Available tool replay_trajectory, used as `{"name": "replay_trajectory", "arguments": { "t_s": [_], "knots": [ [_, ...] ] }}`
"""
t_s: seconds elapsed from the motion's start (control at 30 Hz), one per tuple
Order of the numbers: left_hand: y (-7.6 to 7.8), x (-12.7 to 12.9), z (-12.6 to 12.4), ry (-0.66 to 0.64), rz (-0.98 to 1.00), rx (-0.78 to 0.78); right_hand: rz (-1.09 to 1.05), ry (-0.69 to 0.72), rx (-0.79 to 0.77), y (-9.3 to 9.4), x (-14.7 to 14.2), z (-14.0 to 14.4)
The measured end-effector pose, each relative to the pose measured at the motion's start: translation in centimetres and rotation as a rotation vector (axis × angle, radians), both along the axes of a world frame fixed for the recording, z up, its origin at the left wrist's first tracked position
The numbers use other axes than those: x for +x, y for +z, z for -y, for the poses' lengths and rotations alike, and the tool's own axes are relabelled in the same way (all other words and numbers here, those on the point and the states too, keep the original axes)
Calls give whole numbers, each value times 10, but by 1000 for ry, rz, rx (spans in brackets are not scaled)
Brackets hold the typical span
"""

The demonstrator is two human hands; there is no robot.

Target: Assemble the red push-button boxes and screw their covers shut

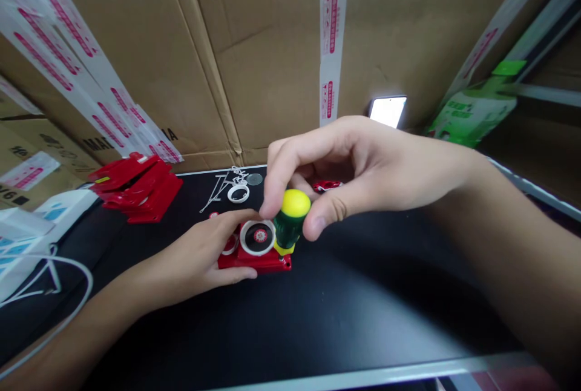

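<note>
My right hand (358, 167) grips a short screwdriver (290, 221) with a green handle and a yellow cap, held upright with its tip on the right corner of a small red plastic unit (261, 261). The unit lies flat on the black table (318, 318) and has a white ring with a red and black centre (258, 236) on top. My left hand (200, 258) holds the unit's left side, thumb along its front edge and fingers on top.
A stack of red plastic housings (136, 188) lies at the back left. A white ring and thin metal parts (236, 188) sit behind the unit, and a small red part (327, 185) beside them. White boxes and a cable (31, 239) are at the left. Cardboard boxes (254, 46) form the back wall.
</note>
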State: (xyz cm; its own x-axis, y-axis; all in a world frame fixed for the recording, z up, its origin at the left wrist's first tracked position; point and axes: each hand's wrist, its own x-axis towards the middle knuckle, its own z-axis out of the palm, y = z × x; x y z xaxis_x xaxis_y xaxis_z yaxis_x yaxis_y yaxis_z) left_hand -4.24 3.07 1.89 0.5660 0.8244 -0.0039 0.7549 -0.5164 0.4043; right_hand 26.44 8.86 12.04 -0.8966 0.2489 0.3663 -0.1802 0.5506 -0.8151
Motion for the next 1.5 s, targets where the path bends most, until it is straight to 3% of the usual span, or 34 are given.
{"name": "replay_trajectory", "arguments": {
  "t_s": [0.17, 0.3, 0.53, 0.63, 0.93, 1.33, 1.5],
  "knots": [
    [3, 5, 2, 26, 2, -15, -63, -22, -57, -3, -5, -1],
    [5, 7, 3, 28, -18, -23, -30, -149, -69, -2, -10, 6],
    [2, 11, 2, 26, 39, -41, 50, -294, 36, 7, -11, 18],
    [3, 11, 2, 25, 54, -49, 74, -267, 69, 10, -8, 18],
    [2, 10, 4, 41, 41, -52, 35, 12, -15, 6, 0, 5],
    [0, 10, 3, 24, 49, -52, 18, -163, -119, 1, -11, 11],
    [0, 9, 3, 18, 41, -25, 25, -242, -76, 3, -13, 14]
  ]
}}
